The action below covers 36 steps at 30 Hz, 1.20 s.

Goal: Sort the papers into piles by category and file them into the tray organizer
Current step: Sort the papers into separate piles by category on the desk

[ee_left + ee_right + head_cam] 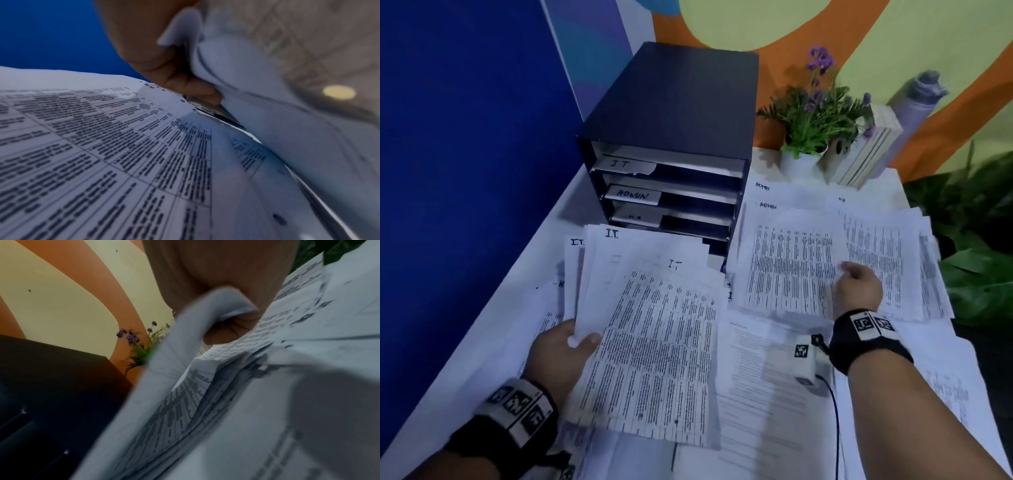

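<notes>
While the left hand [558, 346] pinches a fanned sheaf of IT papers [654, 342] by its near-left corner, those thin, floppy sheets sag and want a firm hold along one squared edge! Further out, the right hand [858, 286] curls round the edge of the ADMIN pile [787, 270] lying on the table. Beyond stands the tray organizer [671, 113], slots labelled.
</notes>
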Available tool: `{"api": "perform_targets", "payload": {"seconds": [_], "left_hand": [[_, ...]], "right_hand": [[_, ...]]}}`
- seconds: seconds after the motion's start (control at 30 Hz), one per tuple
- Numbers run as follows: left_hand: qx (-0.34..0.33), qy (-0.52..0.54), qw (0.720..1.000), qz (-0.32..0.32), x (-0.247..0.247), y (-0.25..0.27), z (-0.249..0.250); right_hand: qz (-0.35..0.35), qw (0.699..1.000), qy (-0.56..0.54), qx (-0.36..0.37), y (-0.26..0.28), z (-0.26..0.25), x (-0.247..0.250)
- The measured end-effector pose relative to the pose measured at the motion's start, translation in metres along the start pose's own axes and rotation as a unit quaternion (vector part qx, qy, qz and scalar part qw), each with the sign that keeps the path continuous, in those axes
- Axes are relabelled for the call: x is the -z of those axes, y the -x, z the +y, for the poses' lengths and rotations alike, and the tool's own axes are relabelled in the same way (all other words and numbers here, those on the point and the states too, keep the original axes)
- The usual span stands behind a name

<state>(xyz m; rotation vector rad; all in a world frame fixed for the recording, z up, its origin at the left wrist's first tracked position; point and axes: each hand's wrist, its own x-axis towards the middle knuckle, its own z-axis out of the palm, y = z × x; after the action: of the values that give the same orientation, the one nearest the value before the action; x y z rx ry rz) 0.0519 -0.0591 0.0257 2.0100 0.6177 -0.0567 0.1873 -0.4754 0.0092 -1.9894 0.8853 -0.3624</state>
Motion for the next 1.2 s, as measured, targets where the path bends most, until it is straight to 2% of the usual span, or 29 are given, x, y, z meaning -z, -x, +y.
{"api": "perform_targets", "payload": {"seconds": [0.23, 0.3, 0.4, 0.43, 0.5, 0.6, 0.67, 0.73, 0.8, 0.9, 0.97, 1.03, 1.2], "left_hand": [[0.023, 0.021, 0.999, 0.014, 0.007, -0.003, 0.004], [0.024, 0.015, 1.0, 0.011, 0.008, -0.005, 0.002], [0.046, 0.009, 0.999, 0.008, 0.007, -0.007, -0.005], [0.057, 0.008, 0.998, 0.004, 0.007, -0.008, -0.007], [0.072, 0.011, 0.997, -0.001, 0.008, -0.009, -0.012], [0.075, 0.016, 0.997, -0.019, 0.011, -0.01, -0.017], [0.08, 0.019, 0.996, -0.032, 0.014, -0.009, -0.022], [0.093, 0.015, 0.995, -0.042, 0.018, -0.009, -0.027], [0.104, 0.0, 0.993, -0.057, 0.023, -0.008, -0.031], [0.11, -0.027, 0.99, -0.08, 0.032, -0.001, -0.039], [0.082, -0.02, 0.993, -0.076, 0.038, 0.004, -0.048], [0.054, -0.032, 0.996, -0.063, 0.043, 0.008, -0.053], [0.025, 0.036, 0.996, -0.074, 0.058, 0.01, -0.059]], "right_hand": [[-0.047, 0.998, 0.036, 0.039, -0.017, -0.014, -0.03], [-0.075, 0.992, 0.086, 0.055, -0.017, -0.019, -0.031], [-0.082, 0.978, 0.168, 0.096, 0.001, -0.031, -0.027], [-0.114, 0.977, 0.143, 0.107, 0.015, -0.035, -0.025], [-0.223, 0.968, 0.06, 0.096, 0.055, -0.039, -0.024], [-0.376, 0.924, 0.056, 0.038, 0.132, -0.033, -0.027], [-0.436, 0.897, 0.07, -0.012, 0.171, -0.02, -0.035], [-0.433, 0.898, 0.045, -0.055, 0.199, -0.005, -0.042], [-0.378, 0.922, 0.023, -0.079, 0.215, 0.007, -0.048], [-0.293, 0.953, 0.068, -0.031, 0.224, 0.019, -0.049], [-0.291, 0.949, 0.119, 0.005, 0.23, 0.02, -0.048], [-0.302, 0.945, 0.126, -0.002, 0.234, 0.016, -0.048], [-0.327, 0.941, -0.028, -0.076, 0.235, 0.002, -0.049]]}}
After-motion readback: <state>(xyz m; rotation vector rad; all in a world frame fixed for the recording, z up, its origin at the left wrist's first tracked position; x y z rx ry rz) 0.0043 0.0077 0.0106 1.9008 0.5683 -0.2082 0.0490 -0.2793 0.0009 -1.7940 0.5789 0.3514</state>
